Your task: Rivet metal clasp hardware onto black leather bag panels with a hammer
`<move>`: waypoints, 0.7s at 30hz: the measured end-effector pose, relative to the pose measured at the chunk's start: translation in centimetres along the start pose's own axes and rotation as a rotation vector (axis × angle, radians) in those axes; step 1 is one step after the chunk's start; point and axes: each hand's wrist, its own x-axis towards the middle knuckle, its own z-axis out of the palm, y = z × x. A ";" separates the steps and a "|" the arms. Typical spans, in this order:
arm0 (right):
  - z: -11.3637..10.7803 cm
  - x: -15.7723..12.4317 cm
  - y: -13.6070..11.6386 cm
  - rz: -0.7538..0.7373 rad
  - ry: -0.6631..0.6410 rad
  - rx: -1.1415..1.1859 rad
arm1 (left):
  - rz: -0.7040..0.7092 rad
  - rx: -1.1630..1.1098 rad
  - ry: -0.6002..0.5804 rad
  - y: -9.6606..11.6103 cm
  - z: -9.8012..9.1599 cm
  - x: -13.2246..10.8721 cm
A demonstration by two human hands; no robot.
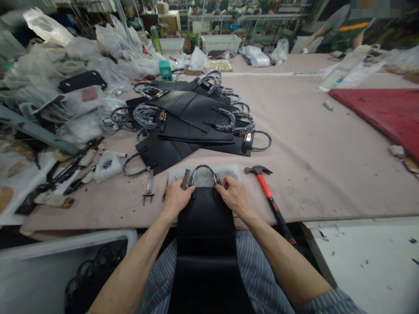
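A long black bag panel point(206, 213) hangs from the table edge down over my lap. Its wrapped, arched handle point(203, 167) stands at the top end, above a pale grey slab point(234, 171). My left hand point(178, 196) pinches the panel's upper left corner, close to a small upright metal piece point(186, 178). At the upper right corner, beside the handle's metal fitting point(217, 179), my right hand point(234, 195) has its fingers closed on the same panel. A claw hammer point(270, 198) with a red and black grip lies right of my right hand.
Several black panels with wrapped handles point(186, 113) are piled beyond the slab. Left lie a metal pronged tool point(149, 187), hand tools point(81, 168) and plastic bags point(98, 56). A red board point(379, 113) lies right. A white bin point(131, 237) stands below left. Another person's arm point(316, 37) shows far right.
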 end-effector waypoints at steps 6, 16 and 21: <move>0.1 0.4 -1.0 0.118 -0.035 -0.121 | -0.046 -0.054 0.003 -0.1 0.1 -0.1; -0.6 -0.6 0.7 -0.080 -0.048 -0.053 | -0.255 -0.447 -0.091 0.7 -1.5 -0.4; 0.1 -2.9 1.4 -0.098 0.167 0.044 | -0.223 -0.829 -0.090 1.9 -2.4 -1.7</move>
